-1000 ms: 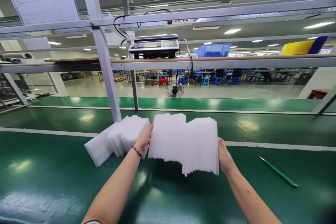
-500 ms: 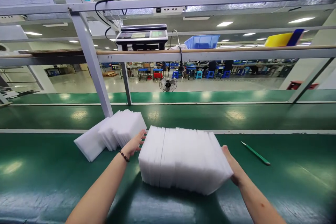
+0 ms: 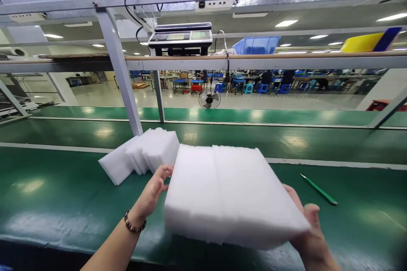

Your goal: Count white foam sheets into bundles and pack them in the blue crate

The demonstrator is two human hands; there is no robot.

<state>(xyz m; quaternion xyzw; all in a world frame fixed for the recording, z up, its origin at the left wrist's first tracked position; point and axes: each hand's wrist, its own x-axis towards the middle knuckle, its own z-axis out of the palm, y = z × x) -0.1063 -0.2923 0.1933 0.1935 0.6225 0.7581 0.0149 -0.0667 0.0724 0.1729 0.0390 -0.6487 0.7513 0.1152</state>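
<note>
A thick block of white foam sheets (image 3: 225, 190) is pressed together between both my hands, near the front edge of the green bench (image 3: 63, 194). My left hand (image 3: 152, 192) presses on its left end with curled fingers. My right hand (image 3: 307, 228) cups its right end from below, thumb up. A second, fanned pile of white foam sheets (image 3: 140, 154) lies on the bench behind my left hand, leaning to the left.
A green pen-like tool (image 3: 318, 189) lies on the bench to the right. A slanted metal post (image 3: 117, 63) rises behind the fanned pile. An overhead shelf carries a weighing scale (image 3: 181, 38), a blue bin (image 3: 256, 45) and a yellow board (image 3: 362, 43).
The foam block was held up as an uneven bunch, then squared on the bench, and now sits closer to me and lower in view, with both hands still on its ends.
</note>
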